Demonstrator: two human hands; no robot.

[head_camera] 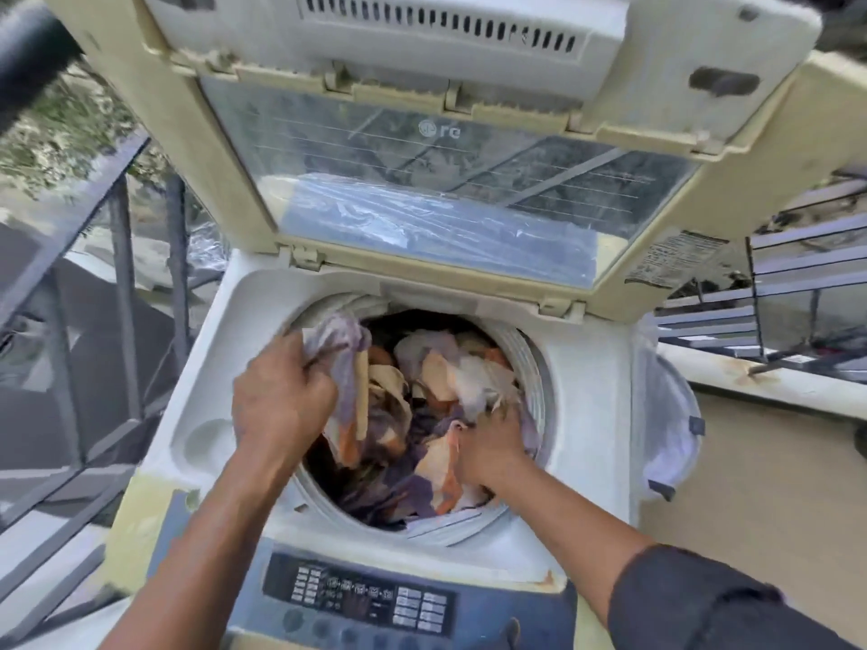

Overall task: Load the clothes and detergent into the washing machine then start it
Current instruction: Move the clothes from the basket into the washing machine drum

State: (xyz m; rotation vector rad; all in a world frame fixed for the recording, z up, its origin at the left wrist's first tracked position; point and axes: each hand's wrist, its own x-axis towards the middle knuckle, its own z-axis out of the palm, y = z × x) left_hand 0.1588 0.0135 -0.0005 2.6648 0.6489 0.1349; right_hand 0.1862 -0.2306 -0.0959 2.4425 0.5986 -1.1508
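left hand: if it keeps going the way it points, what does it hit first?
The left hand grips purple-and-cream patterned cloth at the drum's left rim, pointing up and away. Beyond the cloth, likely the white plastic rear rim of the tub opening; depth unclear.

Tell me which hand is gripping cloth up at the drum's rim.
The left hand: it grips purple-white cloth at the rim, while the right hand is down in the clothes.

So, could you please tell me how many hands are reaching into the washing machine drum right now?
2. The left hand grips patterned cloth at the drum's left rim; the right hand is down in the clothes, fingers partly hidden.
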